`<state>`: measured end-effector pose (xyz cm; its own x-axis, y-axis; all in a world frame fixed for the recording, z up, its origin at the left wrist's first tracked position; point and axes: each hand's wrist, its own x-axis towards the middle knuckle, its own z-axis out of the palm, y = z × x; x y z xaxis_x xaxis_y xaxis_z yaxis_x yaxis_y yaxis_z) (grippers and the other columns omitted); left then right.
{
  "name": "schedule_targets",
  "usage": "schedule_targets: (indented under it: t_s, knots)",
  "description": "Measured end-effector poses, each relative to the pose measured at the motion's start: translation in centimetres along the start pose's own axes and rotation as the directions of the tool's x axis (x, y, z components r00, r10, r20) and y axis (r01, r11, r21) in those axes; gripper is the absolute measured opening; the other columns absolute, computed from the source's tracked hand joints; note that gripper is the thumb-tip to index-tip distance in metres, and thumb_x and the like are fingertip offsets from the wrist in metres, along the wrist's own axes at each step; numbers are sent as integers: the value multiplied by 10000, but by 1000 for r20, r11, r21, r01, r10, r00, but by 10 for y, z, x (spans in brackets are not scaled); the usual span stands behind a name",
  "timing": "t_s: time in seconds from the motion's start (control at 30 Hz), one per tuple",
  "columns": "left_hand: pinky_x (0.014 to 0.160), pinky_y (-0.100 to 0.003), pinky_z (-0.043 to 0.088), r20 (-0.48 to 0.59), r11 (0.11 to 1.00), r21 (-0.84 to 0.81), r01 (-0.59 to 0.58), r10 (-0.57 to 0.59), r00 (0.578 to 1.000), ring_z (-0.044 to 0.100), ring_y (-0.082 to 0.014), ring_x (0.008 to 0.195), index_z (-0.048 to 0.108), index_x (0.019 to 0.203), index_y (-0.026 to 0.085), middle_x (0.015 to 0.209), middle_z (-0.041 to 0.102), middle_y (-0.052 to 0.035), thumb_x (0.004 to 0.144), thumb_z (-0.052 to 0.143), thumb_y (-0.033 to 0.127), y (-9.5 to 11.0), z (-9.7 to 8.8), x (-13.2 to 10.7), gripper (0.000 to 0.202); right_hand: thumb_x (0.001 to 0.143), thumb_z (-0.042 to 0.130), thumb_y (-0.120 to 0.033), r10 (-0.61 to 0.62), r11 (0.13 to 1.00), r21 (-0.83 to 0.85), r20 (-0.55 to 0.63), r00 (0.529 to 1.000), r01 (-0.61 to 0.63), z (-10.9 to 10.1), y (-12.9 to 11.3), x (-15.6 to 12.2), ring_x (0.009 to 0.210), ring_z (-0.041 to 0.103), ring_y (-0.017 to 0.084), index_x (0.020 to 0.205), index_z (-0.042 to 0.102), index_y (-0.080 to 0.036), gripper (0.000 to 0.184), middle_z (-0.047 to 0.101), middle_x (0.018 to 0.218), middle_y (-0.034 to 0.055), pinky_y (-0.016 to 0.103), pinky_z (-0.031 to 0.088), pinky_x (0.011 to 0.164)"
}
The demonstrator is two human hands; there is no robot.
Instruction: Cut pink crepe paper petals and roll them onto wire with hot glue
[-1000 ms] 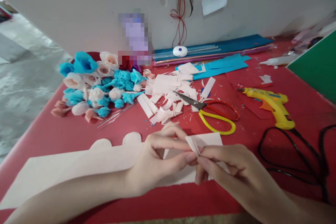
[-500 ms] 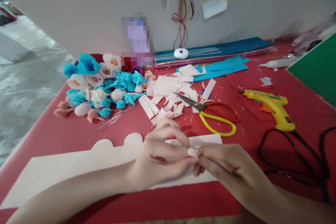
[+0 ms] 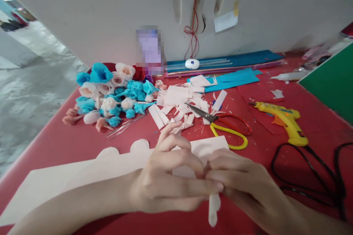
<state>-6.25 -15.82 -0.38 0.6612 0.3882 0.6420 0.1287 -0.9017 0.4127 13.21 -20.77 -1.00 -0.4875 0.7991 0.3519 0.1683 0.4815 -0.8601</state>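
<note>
Between my hands hangs a small rolled strip of white paper [image 3: 213, 210], its rounded lower end pointing down. My left hand [image 3: 171, 176] pinches it with the fingertips, the other fingers bent above. Closed on the same strip from the other side is my right hand [image 3: 245, 180], whose fingertips hide its upper part. Below both hands lies a long white paper sheet [image 3: 63, 183], partly covered by my left forearm. Two rounded paper petals [image 3: 140, 146] stick out along its far edge. Scissors [image 3: 206, 113] with one red and one yellow handle lie beyond my hands.
Blue, white and pink paper flowers [image 3: 110, 97] are heaped at the left, beside white paper scraps [image 3: 176, 97]. A yellow glue gun [image 3: 286, 117] lies at the right, its black cable [image 3: 306, 154] looping nearby. A green board [image 3: 333, 77] stands at the far right.
Both hands have moved slightly down and closer to me. The white paper, earlier a small curl between the fingertips, now shows as a longer strip hanging below them. The view has tilted up a little.
</note>
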Motion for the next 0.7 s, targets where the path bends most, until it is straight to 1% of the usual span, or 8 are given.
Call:
schedule_targets:
  t_s: [0.1, 0.17, 0.3, 0.4, 0.5, 0.57, 0.63, 0.7]
  knots:
    - [1033, -465, 220, 48, 999, 19, -35, 35, 998, 484, -160, 727, 682, 901, 288, 634, 639, 23, 778, 590, 223, -1, -4, 0, 167, 841, 479, -79, 12, 999, 35, 59, 998, -14, -3, -1, 1, 917, 543, 106, 956, 566, -243, 218, 606, 935, -2, 211, 405, 844]
    - [1020, -453, 230, 58, 999, 17, -37, 36, 998, 481, -164, 724, 686, 906, 273, 652, 641, 10, 766, 601, 219, -1, -6, 1, 173, 853, 454, -78, 16, 998, 61, 77, 997, -21, -4, 1, 1, 912, 537, 118, 959, 570, -247, 230, 594, 940, 3, 245, 404, 842]
    - [987, -423, 260, 92, 999, 32, -4, 1, 996, 477, -168, 748, 688, 914, 269, 694, 638, -4, 765, 587, 207, 0, -7, 3, 190, 857, 434, -65, 40, 997, 59, 97, 994, -46, -5, 6, 2, 914, 525, 118, 962, 572, -234, 242, 580, 940, 7, 242, 392, 832]
    - [982, -425, 260, 73, 999, 19, 42, -43, 996, 464, -165, 757, 689, 909, 265, 706, 629, -5, 770, 581, 202, 2, -6, 3, 187, 862, 430, -74, 77, 995, 48, 109, 991, -83, -5, 8, 4, 947, 519, 126, 954, 573, -219, 224, 589, 969, 14, 243, 385, 847]
    - [986, -430, 247, 40, 996, -19, 82, -81, 996, 448, -163, 754, 697, 877, 241, 695, 611, -7, 755, 618, 216, 4, -4, 4, 148, 872, 428, -116, 97, 994, 36, 97, 990, -101, -5, 6, 4, 925, 529, 144, 909, 582, -201, 179, 598, 947, 32, 259, 400, 821]
    - [978, -433, 250, 26, 995, -39, 92, -91, 995, 441, -159, 745, 700, 860, 234, 680, 600, -4, 746, 635, 215, 5, -4, 5, 133, 875, 429, -143, 114, 993, 30, 76, 991, -116, -4, 4, 4, 865, 539, 144, 856, 587, -189, 166, 601, 885, 37, 259, 416, 772]
    - [950, -434, 275, 13, 993, -65, 99, -99, 995, 441, -155, 731, 701, 845, 228, 670, 593, -3, 752, 628, 206, 4, -4, 6, 120, 875, 428, -152, 134, 991, 21, 55, 989, -135, -3, 0, 3, 808, 542, 137, 817, 596, -185, 181, 605, 830, 32, 254, 421, 732]
    - [907, -429, 309, 3, 991, -88, 104, -105, 995, 445, -154, 720, 700, 833, 219, 664, 586, -6, 754, 619, 185, 3, -4, 7, 119, 868, 437, -147, 141, 990, 2, 4, 990, -141, -2, -4, 4, 745, 537, 126, 788, 602, -190, 189, 604, 772, 20, 239, 424, 696]
